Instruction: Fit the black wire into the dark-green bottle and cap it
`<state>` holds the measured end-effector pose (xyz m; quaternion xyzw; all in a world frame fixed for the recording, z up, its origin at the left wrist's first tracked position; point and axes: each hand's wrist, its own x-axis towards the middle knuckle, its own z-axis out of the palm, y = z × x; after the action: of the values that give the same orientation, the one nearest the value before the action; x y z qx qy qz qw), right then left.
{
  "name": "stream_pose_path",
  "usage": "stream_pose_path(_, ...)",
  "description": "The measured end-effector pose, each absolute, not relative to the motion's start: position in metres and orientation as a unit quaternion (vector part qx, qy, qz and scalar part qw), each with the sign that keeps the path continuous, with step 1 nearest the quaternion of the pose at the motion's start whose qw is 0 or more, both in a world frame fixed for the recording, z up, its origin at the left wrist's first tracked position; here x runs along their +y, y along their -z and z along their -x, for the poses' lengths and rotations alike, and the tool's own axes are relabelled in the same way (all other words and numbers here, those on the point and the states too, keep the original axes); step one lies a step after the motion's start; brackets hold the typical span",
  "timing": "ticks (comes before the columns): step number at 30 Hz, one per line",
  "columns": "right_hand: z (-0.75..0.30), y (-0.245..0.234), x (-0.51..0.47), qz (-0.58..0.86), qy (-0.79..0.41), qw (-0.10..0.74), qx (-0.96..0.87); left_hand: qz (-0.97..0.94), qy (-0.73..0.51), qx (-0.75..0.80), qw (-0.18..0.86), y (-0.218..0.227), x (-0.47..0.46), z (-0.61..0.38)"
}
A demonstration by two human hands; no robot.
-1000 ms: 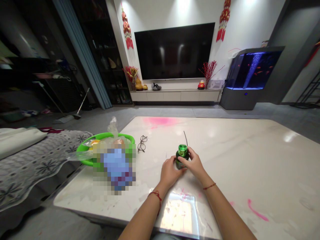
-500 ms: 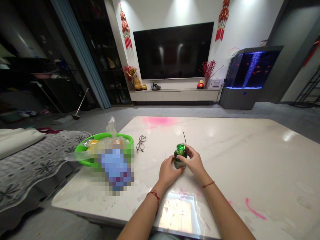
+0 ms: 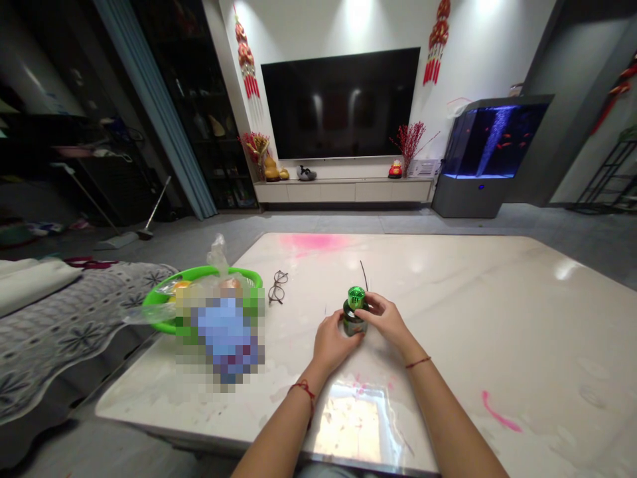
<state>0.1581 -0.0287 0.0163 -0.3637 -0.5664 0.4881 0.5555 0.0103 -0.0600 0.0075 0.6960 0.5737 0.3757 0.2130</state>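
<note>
A small dark green bottle (image 3: 351, 321) with a shiny green cap (image 3: 355, 297) stands on the white marble table (image 3: 497, 318). My left hand (image 3: 330, 342) is wrapped round the bottle's lower body from the left. Fingers of my right hand (image 3: 385, 320) are pinched at the neck just under the cap, from the right. Both wrists wear a thin red string.
A pair of glasses (image 3: 277, 287) and a thin black stick (image 3: 363, 275) lie beyond the bottle. A green basket (image 3: 164, 299) with bagged items sits at the table's left edge. Pink marks stain the tabletop. A patterned couch cover (image 3: 60, 332) lies left.
The view has drifted slightly, so the bottle and hands appear a little further left and higher. Both hands keep their hold on the bottle.
</note>
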Motion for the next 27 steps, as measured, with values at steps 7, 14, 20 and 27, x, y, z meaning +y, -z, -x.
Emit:
stream_pose_path(7, -0.159, -0.019, -0.031, 0.346, -0.501, 0.553, -0.568, -0.692, -0.375, 0.577, 0.217, -0.007, -0.060, -0.010)
stream_pose_path(14, -0.148, -0.014, -0.030, 0.379, -0.454, 0.593, -0.546, -0.694, -0.371, 0.579, 0.213, -0.005, -0.059, -0.009)
stream_pose_path(20, -0.151, -0.017, -0.032, 0.365, -0.487, 0.584, -0.538, -0.698, -0.372, 0.576, 0.205, -0.005, -0.059, -0.009)
stream_pose_path(27, -0.154, -0.021, -0.034, 0.350, -0.477, 0.573, -0.567, -0.692, -0.373, 0.582, 0.207, -0.003, -0.057, -0.010)
